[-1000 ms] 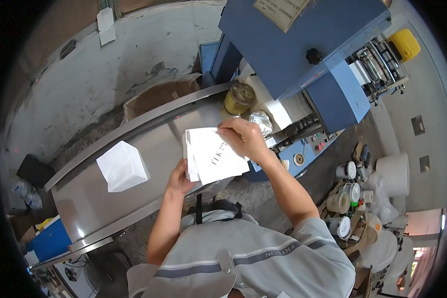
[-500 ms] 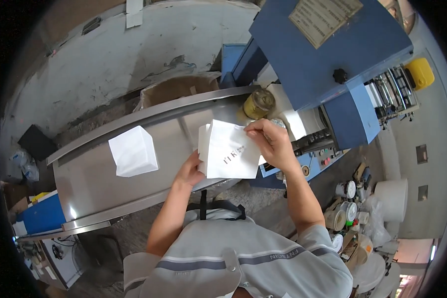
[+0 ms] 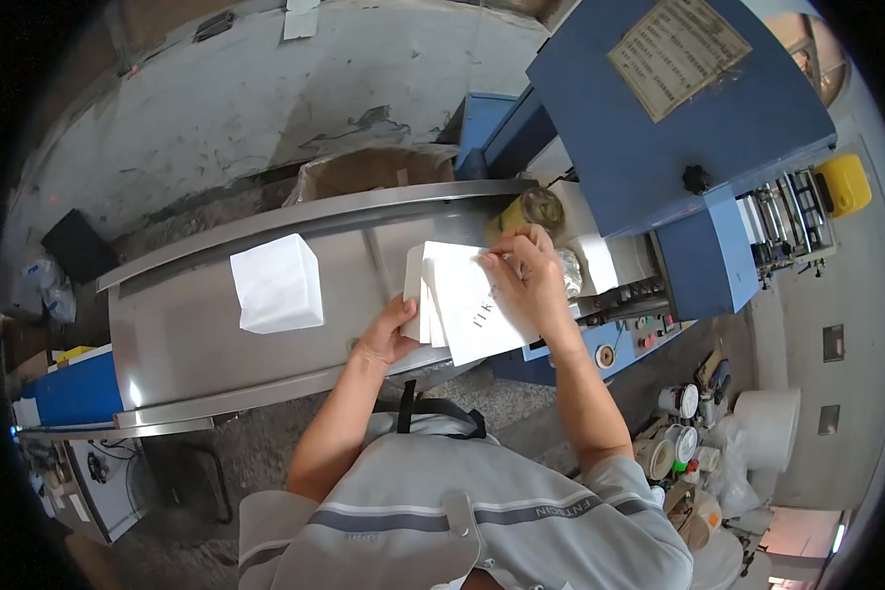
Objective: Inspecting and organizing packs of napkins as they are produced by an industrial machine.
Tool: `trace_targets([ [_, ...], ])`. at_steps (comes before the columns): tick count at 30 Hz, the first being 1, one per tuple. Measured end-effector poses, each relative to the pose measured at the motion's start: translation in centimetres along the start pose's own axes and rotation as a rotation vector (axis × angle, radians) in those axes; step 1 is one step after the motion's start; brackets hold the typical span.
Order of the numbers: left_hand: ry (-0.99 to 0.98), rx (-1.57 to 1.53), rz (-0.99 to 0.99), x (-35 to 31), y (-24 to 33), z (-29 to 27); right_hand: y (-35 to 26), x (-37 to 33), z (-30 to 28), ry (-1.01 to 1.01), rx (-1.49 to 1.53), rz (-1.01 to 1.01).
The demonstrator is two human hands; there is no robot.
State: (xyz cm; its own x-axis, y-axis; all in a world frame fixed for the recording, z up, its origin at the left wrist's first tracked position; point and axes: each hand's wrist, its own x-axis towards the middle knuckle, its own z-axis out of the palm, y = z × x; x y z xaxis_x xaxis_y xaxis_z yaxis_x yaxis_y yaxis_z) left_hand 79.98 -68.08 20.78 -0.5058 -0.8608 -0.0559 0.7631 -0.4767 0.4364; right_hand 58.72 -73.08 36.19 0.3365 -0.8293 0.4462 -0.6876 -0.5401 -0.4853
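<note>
Above the steel table (image 3: 177, 339), my left hand (image 3: 388, 334) grips a small stack of white paper sheets (image 3: 416, 295) by its left side, thumb in front. My right hand (image 3: 533, 280) pinches the upper edge of the front sheet (image 3: 459, 310), which carries dark print. That sheet stands angled away from the others, its lower corner swung to the right. Whether the pieces are single sheets or folded ones, I cannot tell. A neat block of white paper (image 3: 277, 285) lies on the table to the left of my hands, touched by neither.
A large blue machine (image 3: 678, 138) with rollers stands at the right, past the table's end. Near my right hand sits a yellowish can (image 3: 536, 210). Behind the table is a plastic-lined cardboard box (image 3: 364, 177). Several tubs (image 3: 678, 399) crowd the floor at right.
The front printed sheet has turned and separated from the stack, showing more of the sheets behind it. My right hand has shifted slightly up. The whole view has shifted a little.
</note>
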Motion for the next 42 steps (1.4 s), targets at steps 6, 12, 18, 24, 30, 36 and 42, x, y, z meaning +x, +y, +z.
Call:
trace_targets([
  [6, 0.055, 0.056, 0.052, -1.7, 1.6, 2.1, 0.0, -0.3, 2.9, -0.121, 0.613, 0.431],
  [12, 0.114, 0.239, 0.139, -5.5, 5.4, 4.7, -4.0, 1.6, 4.4, -0.162, 0.876, 0.404],
  [18, 0.273, 0.430, 0.366, -12.7, 10.2, 6.4, -10.6, 5.3, 8.0, -0.271, 0.927, 0.269],
  [24, 0.445, 0.486, 0.450, -21.1, 16.3, 3.8, -17.9, 7.6, 16.3, -0.237, 1.096, 0.131],
  [30, 0.469, 0.296, 0.406, -26.6, 23.7, -4.3, -24.7, 9.2, 25.3, -0.409, 0.822, 0.262],
  [36, 0.543, 0.448, 0.121, -29.9, 32.0, -12.2, -28.9, 9.5, 35.8, -0.328, 0.769, 0.362],
  [42, 0.776, 0.896, -0.088, -31.5, 35.4, -13.7, -30.0, 8.4, 41.0, -0.385, 0.671, 0.500],
])
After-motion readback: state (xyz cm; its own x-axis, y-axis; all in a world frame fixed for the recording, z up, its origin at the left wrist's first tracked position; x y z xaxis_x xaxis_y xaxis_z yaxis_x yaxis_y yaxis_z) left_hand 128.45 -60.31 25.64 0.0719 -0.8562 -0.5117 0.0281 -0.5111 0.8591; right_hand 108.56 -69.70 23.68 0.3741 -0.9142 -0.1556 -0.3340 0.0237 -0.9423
